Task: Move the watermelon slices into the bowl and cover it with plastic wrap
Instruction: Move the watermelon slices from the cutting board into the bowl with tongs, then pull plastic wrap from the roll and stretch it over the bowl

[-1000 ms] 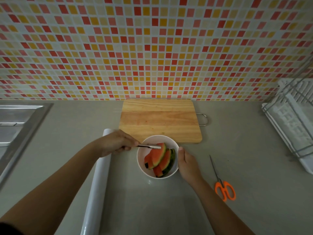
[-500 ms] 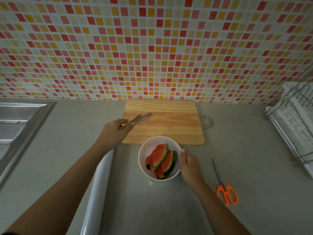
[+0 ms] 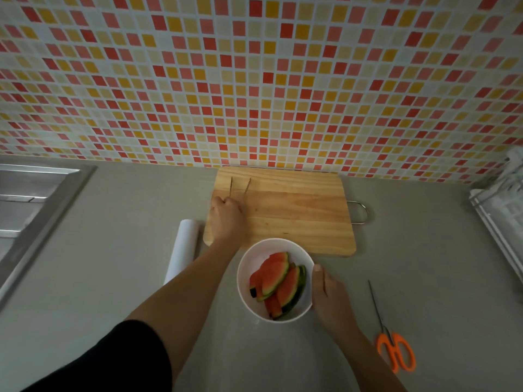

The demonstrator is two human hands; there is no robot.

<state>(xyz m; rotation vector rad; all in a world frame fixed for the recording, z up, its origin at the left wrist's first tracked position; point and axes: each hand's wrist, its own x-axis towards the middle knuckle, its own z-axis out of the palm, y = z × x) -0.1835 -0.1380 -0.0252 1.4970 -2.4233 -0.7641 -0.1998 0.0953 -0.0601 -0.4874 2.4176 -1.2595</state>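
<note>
The watermelon slices (image 3: 278, 281) lie in the white bowl (image 3: 244, 268), stacked against each other with the red flesh up and the green rinds towards the right. The bowl stands on the grey desk (image 3: 113, 250), just in front of the near edge of the wooden cutting board (image 3: 297, 216). The bowl has no cover on it.

The left hand (image 3: 227, 219) reaches over the left part of the cutting board, its grip clamped on a pair of thin metal tongs (image 3: 231, 188). The 2 arms of the tongs are spread apart and point away towards the tiled wall (image 3: 260, 80), with nothing between them. A dark sleeve (image 3: 113, 360) shows on the upper part of that arm.

The right hand (image 3: 328, 292) holds the bowl by its right side, its grip closed on the wall with the thumb lying along the rim; the other fingers are hidden behind the bowl.

The roll of plastic wrap (image 3: 184, 247) lies on the desk left of the bowl, its far end just beside the left edge of the cutting board and its near part hidden under the left forearm. A pair of orange-handled scissors (image 3: 396, 355) lies on the desk to the right of the right hand, blades pointing away. A steel sink (image 3: 28, 199) is at the far left and a dish rack (image 3: 503, 210) at the far right
</note>
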